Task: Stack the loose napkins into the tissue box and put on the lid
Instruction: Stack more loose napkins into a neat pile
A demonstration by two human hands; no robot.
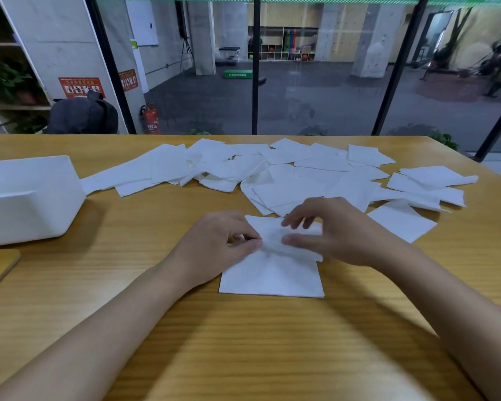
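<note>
The white tissue box (pixel 26 198) stands open at the surface's (pixel 243 342) left edge. Mid-surface, the left hand (pixel 214 250) and the right hand (pixel 330 233) each pinch one napkin (pixel 272 273) lying flat. Loose napkins (pixel 287 169) sprawl along the far edge toward the right corner.

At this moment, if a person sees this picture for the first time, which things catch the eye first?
First, the two hands at the table's near centre: the left hand and right hand pinch a napkin. Behind them, loose napkins sprawl across the far side of the wooden table. The white tissue box sits at the left.
</note>
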